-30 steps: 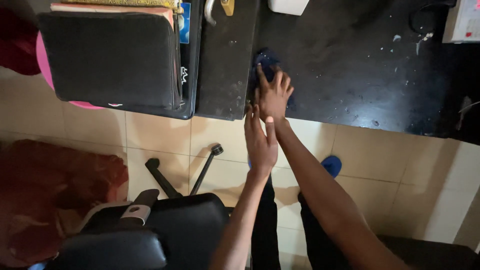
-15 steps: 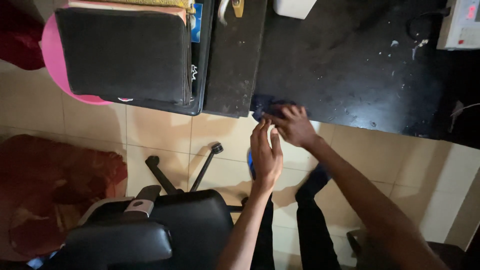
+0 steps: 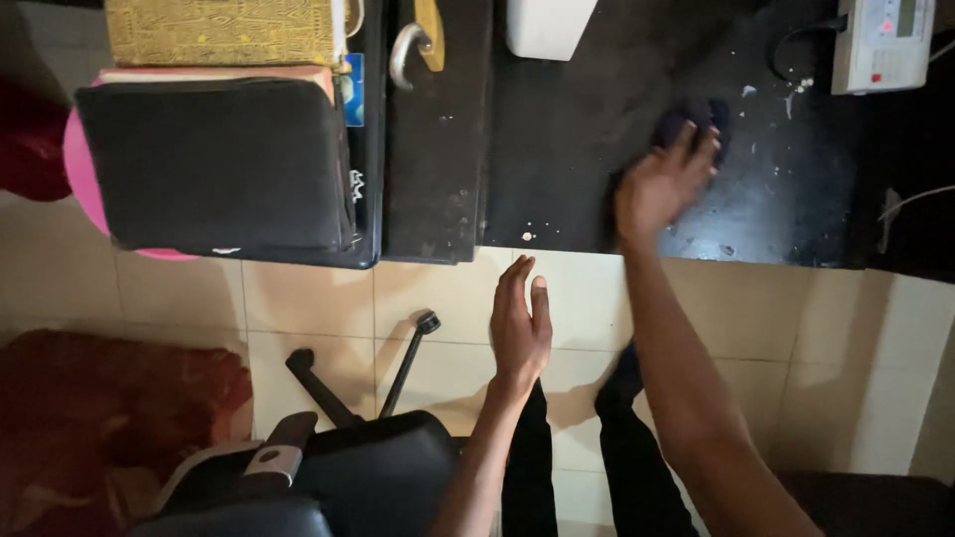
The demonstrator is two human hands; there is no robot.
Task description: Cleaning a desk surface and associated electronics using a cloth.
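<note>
My right hand point(image 3: 662, 181) presses flat on a dark blue cloth point(image 3: 694, 121) lying on the black countertop point(image 3: 577, 129), well in from the front edge. The cloth shows only past my fingertips. A few pale crumbs point(image 3: 527, 237) lie at the counter's front edge, left of that hand. My left hand point(image 3: 519, 323) hovers below the counter edge over the tiled floor, palm cupped, fingers together, holding nothing.
A black case point(image 3: 214, 164) lies on a pink round thing point(image 3: 80, 169) at the left. A white machine point(image 3: 880, 42) stands at the back right and a white box point(image 3: 547, 25) at the back. A black office chair point(image 3: 328, 467) is at lower left.
My right hand slid the cloth from the counter's front edge to the right and further back. My left hand stayed below the edge, cupped.
</note>
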